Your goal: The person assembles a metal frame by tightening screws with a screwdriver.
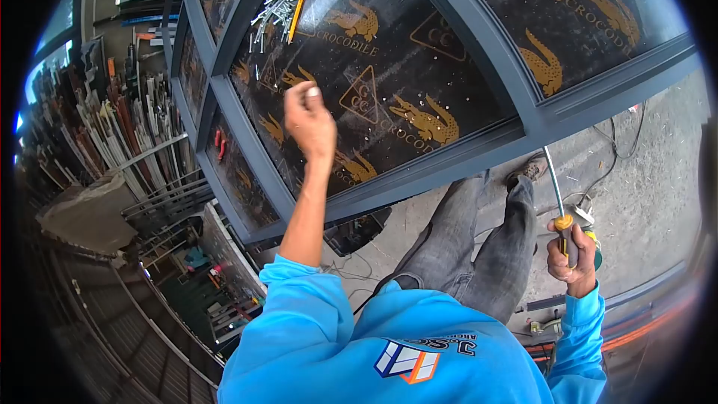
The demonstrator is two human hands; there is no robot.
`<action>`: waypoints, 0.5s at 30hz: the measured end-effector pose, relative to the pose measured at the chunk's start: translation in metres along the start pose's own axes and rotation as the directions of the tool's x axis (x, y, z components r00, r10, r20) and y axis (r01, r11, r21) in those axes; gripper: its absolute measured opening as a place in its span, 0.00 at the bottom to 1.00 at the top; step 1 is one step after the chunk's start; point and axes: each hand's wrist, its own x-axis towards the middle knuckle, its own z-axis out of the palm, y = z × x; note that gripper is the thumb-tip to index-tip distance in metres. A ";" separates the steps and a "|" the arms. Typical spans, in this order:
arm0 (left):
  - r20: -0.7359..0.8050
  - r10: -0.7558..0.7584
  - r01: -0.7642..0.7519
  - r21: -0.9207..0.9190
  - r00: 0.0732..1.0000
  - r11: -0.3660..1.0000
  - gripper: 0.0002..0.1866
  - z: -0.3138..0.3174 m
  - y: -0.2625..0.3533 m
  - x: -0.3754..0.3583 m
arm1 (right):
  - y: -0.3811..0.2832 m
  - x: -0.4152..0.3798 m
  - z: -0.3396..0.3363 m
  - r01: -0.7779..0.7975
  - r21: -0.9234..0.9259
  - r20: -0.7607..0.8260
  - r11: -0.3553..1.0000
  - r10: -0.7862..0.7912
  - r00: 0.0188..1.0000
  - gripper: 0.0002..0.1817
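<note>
My right hand (572, 260) is wrapped round the yellow and black handle of a long screwdriver (556, 179), whose shaft points up to the edge of a grey metal frame (434, 161). Over the dark panel (299, 116) printed with gold crocodiles hangs my left hand (310, 123), its fingers curled together; whether something small is between them I cannot make out. Beyond it on the panel lie a pile of silver screws (277, 11) and a yellow pencil (298, 13).
Red-handled pliers (219, 144) lie in the frame's left section. Many metal profile offcuts (127, 112) stand at the left. A power tool (587, 228) and black cable (615, 150) are on the concrete floor (651, 179) at the right.
</note>
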 end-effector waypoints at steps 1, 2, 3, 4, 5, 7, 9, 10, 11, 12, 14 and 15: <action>-0.054 0.154 -0.146 0.137 0.987 0.980 0.08 -0.014 -0.040 0.009 | 0.000 0.001 -0.005 -0.008 -0.005 0.021 1.000 0.008 1.000 0.31; 0.000 0.408 -0.394 0.266 0.913 0.880 0.11 -0.026 -0.058 0.013 | 0.000 0.003 -0.009 -0.003 -0.024 0.051 1.000 0.004 0.999 0.32; 0.115 0.518 -0.529 0.254 0.848 0.810 0.13 -0.034 -0.064 0.014 | 0.000 0.004 -0.013 0.001 -0.043 0.082 0.999 0.003 0.997 0.32; 0.191 0.455 -0.485 0.162 0.870 0.859 0.12 -0.041 -0.069 0.005 | -0.001 0.003 -0.015 0.002 -0.044 0.075 0.999 0.001 0.997 0.32; 0.268 0.394 -0.428 0.078 0.879 0.900 0.12 -0.046 -0.068 -0.001 | -0.002 0.003 -0.018 -0.006 -0.009 0.095 1.000 0.007 0.995 0.32; 0.303 -0.063 0.077 -0.033 0.951 0.997 0.14 -0.045 -0.054 -0.016 | 0.003 0.005 -0.018 -0.019 0.069 0.101 0.997 0.012 0.995 0.33; 0.354 -0.186 0.142 0.148 0.917 0.979 0.14 -0.034 -0.037 -0.017 | 0.004 0.008 -0.006 0.007 -0.019 0.052 1.000 -0.006 0.999 0.33; 0.375 -0.153 0.103 0.150 0.914 0.983 0.13 -0.028 -0.035 -0.018 | 0.001 0.008 0.004 0.038 -0.116 -0.023 0.993 -0.041 0.999 0.33; 0.402 -0.109 0.054 0.145 0.909 0.988 0.12 -0.026 -0.035 -0.016 | -0.003 0.007 0.013 0.069 -0.207 -0.100 0.976 -0.091 0.991 0.32; 0.458 -0.089 0.012 0.169 0.884 0.986 0.11 -0.027 -0.029 -0.014 | -0.006 0.005 0.014 0.118 -0.210 -0.131 0.971 -0.148 0.980 0.31; 0.489 0.038 -0.163 0.216 0.871 0.963 0.11 -0.024 -0.044 -0.013 | -0.006 -0.013 -0.010 0.176 -0.138 -0.182 0.975 -0.199 0.963 0.28; 0.493 -0.028 -0.076 0.189 0.870 0.979 0.11 -0.024 -0.037 -0.015 | -0.002 -0.015 -0.015 0.221 -0.013 -0.110 0.975 -0.221 0.969 0.26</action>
